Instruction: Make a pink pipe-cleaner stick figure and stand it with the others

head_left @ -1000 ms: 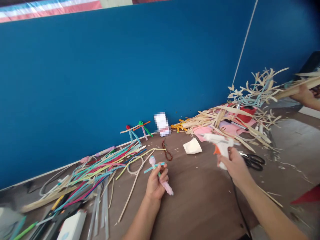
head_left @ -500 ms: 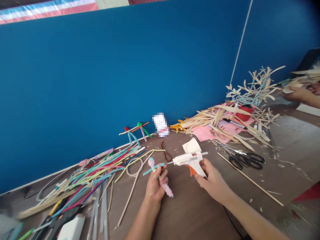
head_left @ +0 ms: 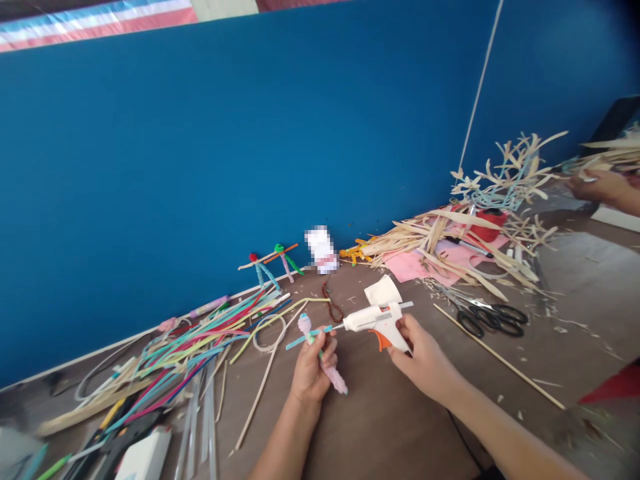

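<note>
My left hand [head_left: 313, 370] is closed around a small pipe-cleaner figure [head_left: 334, 378] with a pink fuzzy body, a pink and light-blue head and blue arms stretched sideways. In my right hand [head_left: 425, 357] is a white hot glue gun [head_left: 365, 319] with an orange trigger and a glue stick poking from its back. Its nozzle points left and meets, or nearly meets, the tip of the figure's blue arm; I cannot tell if they touch. A dark cord runs down below my right wrist.
Coloured pipe cleaners [head_left: 200, 340] and clear glue sticks [head_left: 203, 420] lie at left. Two finished-looking stick figures [head_left: 267, 267] lean on the blue wall. Scissors [head_left: 493, 317], a thin wooden stick [head_left: 500, 357] and dried strips [head_left: 430, 240] lie at right. Another person's hand [head_left: 603, 187] works at far right.
The glue gun has shifted very slightly left, its nozzle closer over the blue arm's tip. Both grips stay the same. The other person's hand at far right has moved a little.
</note>
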### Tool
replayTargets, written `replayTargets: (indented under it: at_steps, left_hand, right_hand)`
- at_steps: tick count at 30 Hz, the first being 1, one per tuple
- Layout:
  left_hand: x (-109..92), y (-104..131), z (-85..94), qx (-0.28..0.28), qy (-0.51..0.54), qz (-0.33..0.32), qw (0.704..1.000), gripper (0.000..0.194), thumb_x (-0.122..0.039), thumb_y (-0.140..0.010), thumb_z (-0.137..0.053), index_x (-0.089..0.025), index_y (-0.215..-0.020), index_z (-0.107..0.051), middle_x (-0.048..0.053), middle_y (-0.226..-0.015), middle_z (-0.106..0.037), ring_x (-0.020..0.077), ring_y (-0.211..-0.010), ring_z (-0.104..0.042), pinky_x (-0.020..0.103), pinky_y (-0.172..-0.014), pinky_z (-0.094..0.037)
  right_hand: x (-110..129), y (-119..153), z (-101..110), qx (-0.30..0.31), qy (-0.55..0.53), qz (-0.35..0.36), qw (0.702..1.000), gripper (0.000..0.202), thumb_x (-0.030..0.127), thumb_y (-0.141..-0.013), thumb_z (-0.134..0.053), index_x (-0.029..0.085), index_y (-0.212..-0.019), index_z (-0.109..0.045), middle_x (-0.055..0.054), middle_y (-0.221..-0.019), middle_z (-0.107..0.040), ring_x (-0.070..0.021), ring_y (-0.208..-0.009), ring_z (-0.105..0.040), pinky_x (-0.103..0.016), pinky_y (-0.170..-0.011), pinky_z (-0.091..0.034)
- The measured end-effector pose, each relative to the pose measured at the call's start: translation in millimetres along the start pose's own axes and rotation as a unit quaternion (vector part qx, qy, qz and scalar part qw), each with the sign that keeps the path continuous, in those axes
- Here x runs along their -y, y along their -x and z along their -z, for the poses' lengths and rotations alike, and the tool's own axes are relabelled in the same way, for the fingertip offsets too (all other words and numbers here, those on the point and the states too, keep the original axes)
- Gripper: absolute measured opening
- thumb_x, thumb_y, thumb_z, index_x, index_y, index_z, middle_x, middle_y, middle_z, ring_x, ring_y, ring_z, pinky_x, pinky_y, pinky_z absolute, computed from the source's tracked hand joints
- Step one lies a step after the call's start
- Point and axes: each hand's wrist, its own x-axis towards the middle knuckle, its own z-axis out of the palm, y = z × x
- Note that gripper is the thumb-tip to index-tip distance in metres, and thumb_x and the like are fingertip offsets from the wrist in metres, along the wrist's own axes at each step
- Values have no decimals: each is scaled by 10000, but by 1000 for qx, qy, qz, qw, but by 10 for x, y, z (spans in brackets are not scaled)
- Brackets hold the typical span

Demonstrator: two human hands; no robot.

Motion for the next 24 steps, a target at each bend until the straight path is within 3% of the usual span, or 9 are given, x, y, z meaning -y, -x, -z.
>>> replayTargets:
  at_steps: [14,17,20,22,24]
  left_hand:
    - [-14,4,-9,3,-7,2,1000,120,-197,-624,-660,-127,-702,-601,1,-661,-564,-27,-368,-294,68,-304,-234]
    - [-11,2,8,0,-6,1,1000,118,-197,-629,-656,-135,-712,-599,1,-671,-567,-27,-372,-309,69,-313,-246]
    - [-10,-1,22,-1,-10,5,1000,124,-206,-632,-653,-135,-713,-594,-2,-663,-563,-29,-368,-308,70,-316,-245]
    - [-9,-1,28,-1,-13,7,1000,132,-211,-631,-652,-133,-717,-589,-3,-665,-559,-30,-369,-307,71,-319,-243]
    - [-9,-1,34,-1,-17,7,1000,136,-205,-631,-651,-131,-725,-586,-1,-674,-558,-28,-375,-313,73,-322,-243]
  right_hand:
    - [7,-24,57,-32,-30,0,999,202,167,-642,-480,185,-840,-447,-23,-777,-616,-145,-680,-576,-245,-615,-428]
    - [-43,-107,231,-82,-77,-33,993,249,219,-631,-510,178,-870,-451,-20,-739,-602,-129,-557,-552,-231,-492,-422]
    - [-201,-233,522,-169,-103,-89,976,301,285,-641,-511,178,-908,-424,-10,-713,-578,-99,-413,-486,-213,-369,-363]
    - [-354,-314,738,-233,-54,-110,965,313,313,-647,-502,175,-917,-423,-23,-734,-582,-110,-427,-502,-216,-369,-352]
    - [-509,-377,917,-252,48,-102,961,273,295,-610,-540,154,-832,-469,-43,-717,-593,-141,-526,-546,-235,-455,-393]
